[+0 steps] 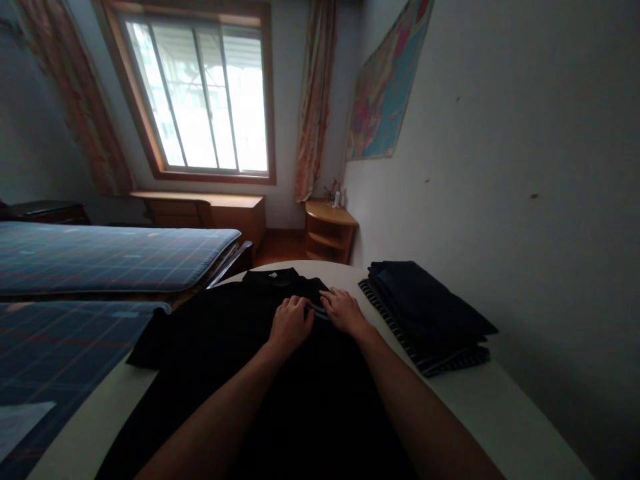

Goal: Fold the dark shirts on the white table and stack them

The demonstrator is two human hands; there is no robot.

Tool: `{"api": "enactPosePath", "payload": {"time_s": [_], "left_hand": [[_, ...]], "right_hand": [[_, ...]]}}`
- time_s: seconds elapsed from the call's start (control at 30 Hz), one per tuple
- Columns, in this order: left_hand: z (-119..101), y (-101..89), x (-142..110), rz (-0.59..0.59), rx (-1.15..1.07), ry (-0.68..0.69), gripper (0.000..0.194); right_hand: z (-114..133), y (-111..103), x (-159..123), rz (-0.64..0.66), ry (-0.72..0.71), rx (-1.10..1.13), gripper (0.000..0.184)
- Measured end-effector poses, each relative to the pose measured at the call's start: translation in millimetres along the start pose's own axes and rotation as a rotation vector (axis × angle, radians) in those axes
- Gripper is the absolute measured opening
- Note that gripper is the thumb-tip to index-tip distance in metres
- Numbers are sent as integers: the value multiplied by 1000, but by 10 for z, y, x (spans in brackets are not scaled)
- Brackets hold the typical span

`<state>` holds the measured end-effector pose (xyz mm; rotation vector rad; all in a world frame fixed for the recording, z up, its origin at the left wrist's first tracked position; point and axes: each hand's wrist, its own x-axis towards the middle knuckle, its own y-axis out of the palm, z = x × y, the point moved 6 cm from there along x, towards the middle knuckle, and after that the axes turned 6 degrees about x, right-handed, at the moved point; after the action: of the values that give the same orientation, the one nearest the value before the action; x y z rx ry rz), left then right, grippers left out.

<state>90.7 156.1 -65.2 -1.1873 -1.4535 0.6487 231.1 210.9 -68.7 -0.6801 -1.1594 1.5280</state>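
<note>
A black collared shirt [210, 333] lies spread on the white table [500, 407], its collar [273, 277] at the far end and one sleeve reaching out to the left. My left hand [291, 325] rests on the upper right part of the shirt, fingers curled on the cloth. Just right of it, my right hand [344, 310] grips the cloth by the shirt's right edge, its fingers pointing left. Grey stripes [319, 311] on the black cloth show between both hands. The dark fabric hides exactly how much each hand pinches.
On the table's right side sits a stack of folded dark clothes [425, 307], a striped piece beneath. A bed with a blue plaid mattress [115, 257] stands left. Beyond are a wooden desk [230, 203], a corner shelf [330, 217] and a window. A wall runs along the right.
</note>
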Motion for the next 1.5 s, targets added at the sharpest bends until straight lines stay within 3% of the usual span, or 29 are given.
{"api": "enactPosePath", "payload": {"time_s": [0.23, 0.43, 0.5, 0.77, 0.97, 1.1, 1.27, 1.5], "left_hand": [[-47, 70, -7, 40, -18, 87, 28], [-78, -71, 20, -56, -61, 59, 19], [-78, -94, 17, -61, -36, 35, 16], [-67, -80, 13, -29, 21, 10, 14], [-76, -95, 6, -11, 22, 8, 14], [-73, -121, 15, -14, -5, -9, 14], [-64, -96, 14, -28, -54, -1, 23], [-84, 31, -32, 50, 17, 54, 33]], "right_hand": [[-69, -59, 100, -106, -8, 267, 28], [-69, -102, 108, -304, -46, 456, 23], [-91, -73, 143, -297, -16, 513, 27], [-144, 37, 483, -120, 99, 456, 29], [6, 102, 600, -39, 93, 432, 23], [15, 53, 603, -89, 175, 363, 24], [-189, -64, 592, -173, 350, 238, 30], [-244, -63, 577, -183, 362, 108, 36]]}}
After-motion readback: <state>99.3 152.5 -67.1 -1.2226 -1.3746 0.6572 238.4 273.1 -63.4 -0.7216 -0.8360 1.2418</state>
